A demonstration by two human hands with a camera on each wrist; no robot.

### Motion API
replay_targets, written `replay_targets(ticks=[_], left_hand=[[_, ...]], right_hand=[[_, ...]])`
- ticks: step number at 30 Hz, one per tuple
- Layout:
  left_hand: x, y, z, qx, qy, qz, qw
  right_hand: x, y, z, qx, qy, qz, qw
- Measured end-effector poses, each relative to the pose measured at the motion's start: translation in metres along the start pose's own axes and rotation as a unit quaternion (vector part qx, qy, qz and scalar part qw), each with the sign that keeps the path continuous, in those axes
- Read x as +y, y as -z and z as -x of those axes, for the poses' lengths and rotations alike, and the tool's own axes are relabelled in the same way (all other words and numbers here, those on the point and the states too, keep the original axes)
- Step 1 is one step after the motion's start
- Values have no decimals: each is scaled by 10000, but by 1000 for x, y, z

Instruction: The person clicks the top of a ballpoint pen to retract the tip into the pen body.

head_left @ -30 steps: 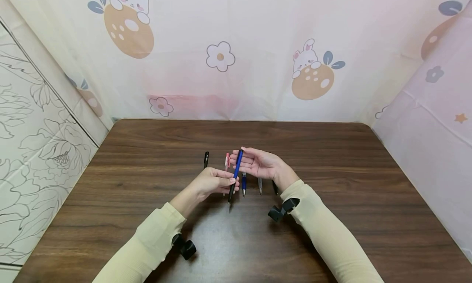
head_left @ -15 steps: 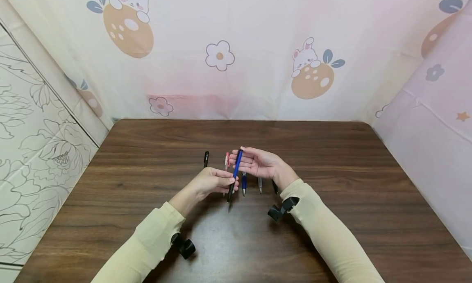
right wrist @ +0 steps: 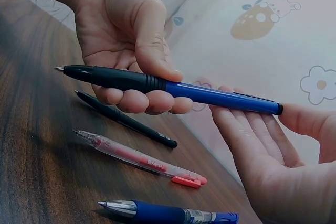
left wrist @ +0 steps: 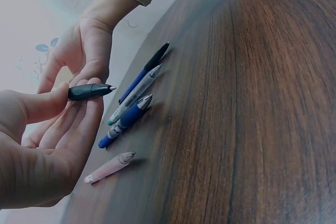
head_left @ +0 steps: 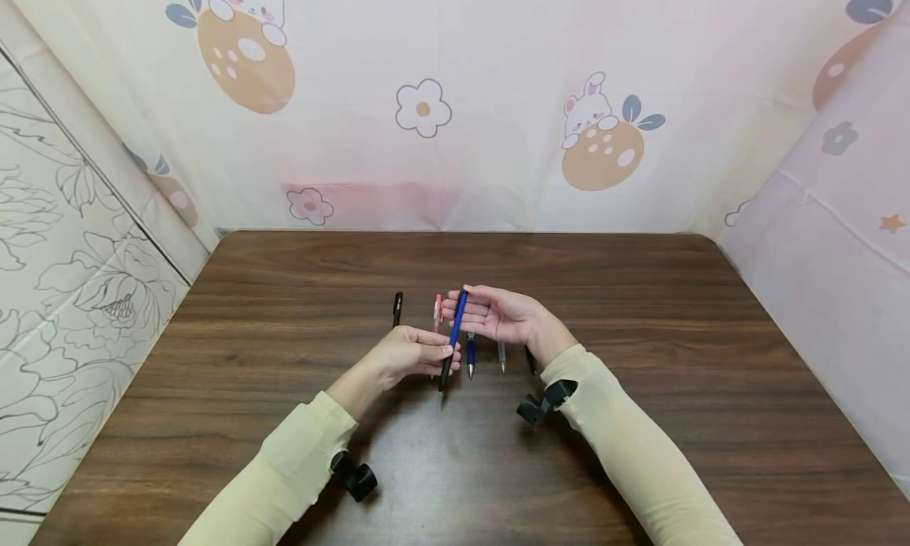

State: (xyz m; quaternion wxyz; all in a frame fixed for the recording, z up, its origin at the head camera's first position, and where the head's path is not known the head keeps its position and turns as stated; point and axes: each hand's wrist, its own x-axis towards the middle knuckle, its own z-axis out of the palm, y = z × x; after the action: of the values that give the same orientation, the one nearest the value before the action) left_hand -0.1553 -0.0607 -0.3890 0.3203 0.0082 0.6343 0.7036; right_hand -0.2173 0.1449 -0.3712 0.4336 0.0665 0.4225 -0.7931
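Observation:
My left hand (head_left: 401, 356) pinches a blue ballpoint pen (right wrist: 220, 98) by its black grip section, thumb on one side and fingers on the other. The pen is held above the table, and its metal tip is out. At its other end, my right hand (head_left: 508, 315) touches the pen's end with the thumb, while its straight fingers lie under the blue barrel, palm facing up. Below the hands a black pen (right wrist: 126, 119), a pink clear pen (right wrist: 142, 156) and a blue pen with a silver tip (left wrist: 126, 121) lie on the table.
A clear pen (left wrist: 135, 95) and a black-and-blue pen (left wrist: 145, 72) lie further right in the row, partly hidden by the right hand in the head view. The brown wooden table (head_left: 640, 467) ends at a printed curtain (head_left: 498, 159).

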Motion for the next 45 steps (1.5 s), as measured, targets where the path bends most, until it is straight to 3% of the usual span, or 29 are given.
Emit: replay_targets(ticks=[13, 24, 45], left_hand=[[-2, 1, 1, -9, 111, 16, 9999], [-4, 2, 2, -152, 43, 94, 9998], [-8, 0, 3, -87, -85, 91, 9999]], right_hand=[[2, 1, 0, -86, -77, -80, 9999], [2, 1, 1, -70, -34, -73, 9999], [3, -1, 0, -127, -17, -21, 9999]])
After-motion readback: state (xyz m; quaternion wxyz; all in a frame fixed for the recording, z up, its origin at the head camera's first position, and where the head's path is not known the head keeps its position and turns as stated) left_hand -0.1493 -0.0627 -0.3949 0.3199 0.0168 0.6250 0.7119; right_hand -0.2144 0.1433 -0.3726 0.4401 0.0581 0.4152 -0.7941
